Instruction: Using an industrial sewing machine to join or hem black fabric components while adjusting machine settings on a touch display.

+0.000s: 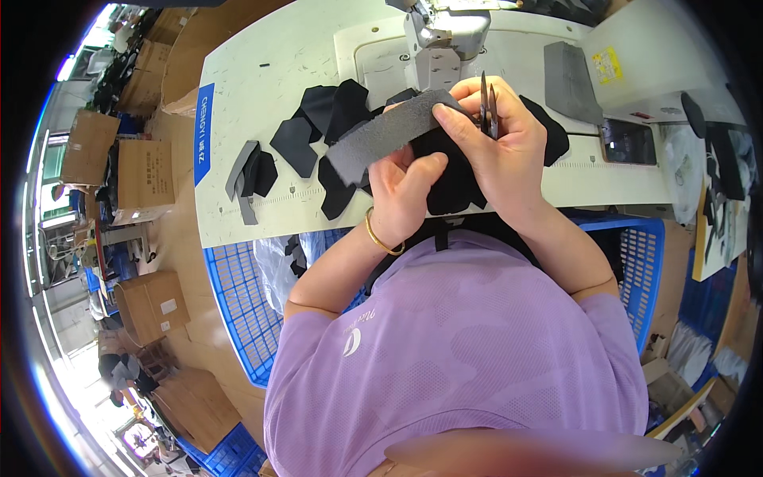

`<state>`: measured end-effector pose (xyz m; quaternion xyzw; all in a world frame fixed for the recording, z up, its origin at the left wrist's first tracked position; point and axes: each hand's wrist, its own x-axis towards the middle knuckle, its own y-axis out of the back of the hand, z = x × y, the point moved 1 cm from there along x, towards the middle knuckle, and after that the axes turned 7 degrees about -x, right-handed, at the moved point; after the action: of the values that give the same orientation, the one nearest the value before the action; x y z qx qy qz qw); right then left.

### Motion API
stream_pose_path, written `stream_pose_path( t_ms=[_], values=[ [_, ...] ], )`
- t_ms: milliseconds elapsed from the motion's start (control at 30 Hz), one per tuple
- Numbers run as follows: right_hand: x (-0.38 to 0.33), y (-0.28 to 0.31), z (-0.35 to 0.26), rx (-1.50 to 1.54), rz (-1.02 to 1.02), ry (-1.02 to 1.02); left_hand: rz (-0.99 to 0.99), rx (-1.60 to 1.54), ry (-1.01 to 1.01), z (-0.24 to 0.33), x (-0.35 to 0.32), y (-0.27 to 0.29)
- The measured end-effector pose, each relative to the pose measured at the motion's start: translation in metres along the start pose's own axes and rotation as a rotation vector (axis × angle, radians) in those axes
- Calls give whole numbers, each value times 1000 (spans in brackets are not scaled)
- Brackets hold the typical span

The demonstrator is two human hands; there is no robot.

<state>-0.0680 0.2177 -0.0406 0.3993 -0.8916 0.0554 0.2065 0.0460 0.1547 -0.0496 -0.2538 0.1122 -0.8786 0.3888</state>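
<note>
**Grey strip held up over the sewing surface**

We see the white surface [262, 119] carrying the sewing machine [435, 48] and scattered black cut pieces [298, 143], kept within reach. Above them, a grey strip [381, 135] sits between both hands. Our left hand [405, 195] supports it from below, fingers curled under it. Our right hand [501, 135] pinches its end, with small snips [487, 103] tucked against the palm.

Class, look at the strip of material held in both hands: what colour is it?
Dark grey, with a slightly rough look; the strip shows best in the head view.
</note>
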Motion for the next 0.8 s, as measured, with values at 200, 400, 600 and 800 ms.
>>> stream_pose_path(
  t_ms=[200,400,600,800],
  values=[
    [-6,3,0,-90,-14,33,255,-18,214,2,5,-7],
    [-11,7,-9,41,-41,-110,397,25,365,9,3,-10],
    [-8,11,-9,128,-69,-148,284,-102,260,9,7,-6],
    [-6,8,-8,133,-72,-159,257,-83,315,13,10,-3]
  ],
)
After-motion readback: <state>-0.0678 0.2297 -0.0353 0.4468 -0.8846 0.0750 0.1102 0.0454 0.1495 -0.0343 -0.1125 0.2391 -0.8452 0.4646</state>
